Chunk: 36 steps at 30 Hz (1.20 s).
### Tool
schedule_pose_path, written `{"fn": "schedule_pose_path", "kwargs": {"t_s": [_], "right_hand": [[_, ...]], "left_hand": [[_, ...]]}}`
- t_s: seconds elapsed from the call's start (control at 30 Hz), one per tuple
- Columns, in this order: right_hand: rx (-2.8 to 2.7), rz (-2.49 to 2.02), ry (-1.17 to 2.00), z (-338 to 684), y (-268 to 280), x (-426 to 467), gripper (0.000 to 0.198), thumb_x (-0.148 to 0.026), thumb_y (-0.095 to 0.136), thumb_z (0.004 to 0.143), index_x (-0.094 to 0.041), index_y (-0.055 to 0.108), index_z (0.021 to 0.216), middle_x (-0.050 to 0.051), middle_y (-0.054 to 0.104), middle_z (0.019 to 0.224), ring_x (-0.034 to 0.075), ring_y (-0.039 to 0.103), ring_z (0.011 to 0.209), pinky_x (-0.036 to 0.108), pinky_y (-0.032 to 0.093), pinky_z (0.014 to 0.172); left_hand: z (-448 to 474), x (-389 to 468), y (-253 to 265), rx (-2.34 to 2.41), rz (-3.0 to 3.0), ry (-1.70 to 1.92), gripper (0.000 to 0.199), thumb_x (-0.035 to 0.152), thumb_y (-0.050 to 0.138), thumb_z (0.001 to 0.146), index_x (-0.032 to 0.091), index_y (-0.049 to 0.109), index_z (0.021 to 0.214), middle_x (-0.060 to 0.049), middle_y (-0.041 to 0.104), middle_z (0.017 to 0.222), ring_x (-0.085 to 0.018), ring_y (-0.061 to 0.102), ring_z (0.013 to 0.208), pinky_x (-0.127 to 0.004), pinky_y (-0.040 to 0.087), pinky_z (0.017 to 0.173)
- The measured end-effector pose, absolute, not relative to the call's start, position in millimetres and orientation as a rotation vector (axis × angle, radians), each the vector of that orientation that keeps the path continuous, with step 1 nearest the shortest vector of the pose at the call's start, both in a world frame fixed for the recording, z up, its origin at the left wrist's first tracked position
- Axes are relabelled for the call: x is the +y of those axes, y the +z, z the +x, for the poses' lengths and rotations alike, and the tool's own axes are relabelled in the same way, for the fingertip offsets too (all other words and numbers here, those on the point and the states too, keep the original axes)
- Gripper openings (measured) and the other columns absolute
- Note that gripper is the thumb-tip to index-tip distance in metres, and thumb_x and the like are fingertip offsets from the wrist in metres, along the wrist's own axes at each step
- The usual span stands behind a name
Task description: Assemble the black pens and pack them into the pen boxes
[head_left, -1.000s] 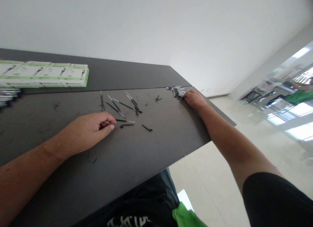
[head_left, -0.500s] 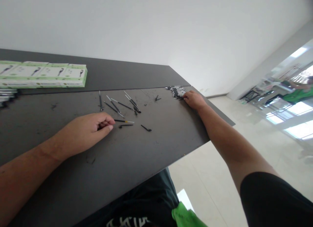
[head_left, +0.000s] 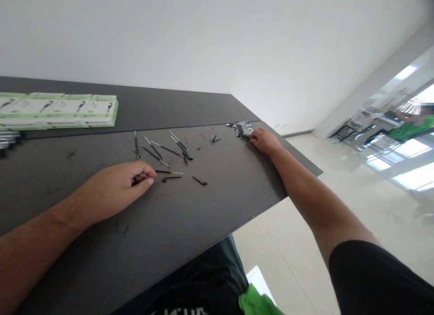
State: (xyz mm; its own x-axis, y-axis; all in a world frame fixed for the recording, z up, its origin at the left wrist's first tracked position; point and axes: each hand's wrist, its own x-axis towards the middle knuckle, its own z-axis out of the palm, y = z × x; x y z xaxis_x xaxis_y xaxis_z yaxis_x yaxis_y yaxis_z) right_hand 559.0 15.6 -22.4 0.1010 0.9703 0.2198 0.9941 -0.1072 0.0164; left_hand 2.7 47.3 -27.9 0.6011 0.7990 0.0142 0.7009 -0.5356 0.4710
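Observation:
My left hand point(head_left: 125, 183) rests on the dark table with its fingers curled and thumb close to them. A pen refill point(head_left: 169, 172), black with a yellow band and clear end, lies at its fingertips. Its near end is hidden, so whether the fingers grip it cannot be told. Over at the table's right end, my right hand point(head_left: 266, 142) has closed fingers on a pen point(head_left: 247, 139) at the near edge of a row of silver-and-black pens point(head_left: 243, 128). Loose refills point(head_left: 156, 153) and small black clip-like parts point(head_left: 200, 181) lie between the hands.
Green-and-white boxes point(head_left: 98, 110) stand in a row at the back left. More pens point(head_left: 8, 140) lie at the left edge. The white wall point(head_left: 169, 39) rises behind the table point(head_left: 203, 229). A person in green point(head_left: 410, 129) is far off to the right.
The view has shifted slightly, moving everything a little left and down. Both hands keep about the same places on the table and at the pens.

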Motion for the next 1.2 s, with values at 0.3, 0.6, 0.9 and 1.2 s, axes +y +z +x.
{"fn": "schedule_pose_path", "kwargs": {"t_s": [0.3,0.6,0.9,1.2], "right_hand": [[-1.877,-2.163,-0.287,564.8,-25.5,12.4,0.024,-0.021,0.065,0.097,-0.021,0.081,0.114,0.013,0.081,0.122,0.029,0.074,0.113,0.038,0.057,0.106],[-1.471,-2.105,-0.418,552.9,1.6,-13.3,0.032,-0.024,0.053,0.099,-0.019,0.076,0.12,0.019,0.081,0.114,0.035,0.073,0.108,0.05,0.059,0.102],[-2.031,-1.705,-0.107,415.6,-4.4,-68.1,0.018,-0.023,0.066,0.1,-0.029,0.08,0.11,0.007,0.082,0.105,0.025,0.078,0.098,0.037,0.062,0.094],[-2.41,-1.507,-0.02,346.4,11.4,-68.8,0.033,-0.012,0.06,0.103,-0.025,0.083,0.124,0.009,0.083,0.12,0.024,0.08,0.11,0.035,0.062,0.102]], "left_hand": [[3.6,46.7,-26.0,1.222,2.4,0.303,0.047,0.065,0.054,0.092,0.027,0.078,0.109,-0.006,0.087,0.104,-0.033,0.08,0.098,-0.043,0.059,0.088],[8.9,41.0,-18.2,1.162,2.383,0.359,0.043,0.061,0.056,0.09,0.027,0.077,0.104,-0.006,0.086,0.1,-0.031,0.078,0.095,-0.044,0.06,0.09],[11.3,42.1,-25.0,1.113,2.401,0.448,0.038,0.056,0.058,0.09,0.027,0.078,0.103,-0.006,0.085,0.097,-0.029,0.08,0.091,-0.04,0.061,0.085],[15.2,40.1,-23.7,1.085,2.432,0.463,0.034,0.051,0.056,0.091,0.026,0.077,0.103,-0.006,0.085,0.098,-0.028,0.08,0.091,-0.04,0.061,0.085]]}}
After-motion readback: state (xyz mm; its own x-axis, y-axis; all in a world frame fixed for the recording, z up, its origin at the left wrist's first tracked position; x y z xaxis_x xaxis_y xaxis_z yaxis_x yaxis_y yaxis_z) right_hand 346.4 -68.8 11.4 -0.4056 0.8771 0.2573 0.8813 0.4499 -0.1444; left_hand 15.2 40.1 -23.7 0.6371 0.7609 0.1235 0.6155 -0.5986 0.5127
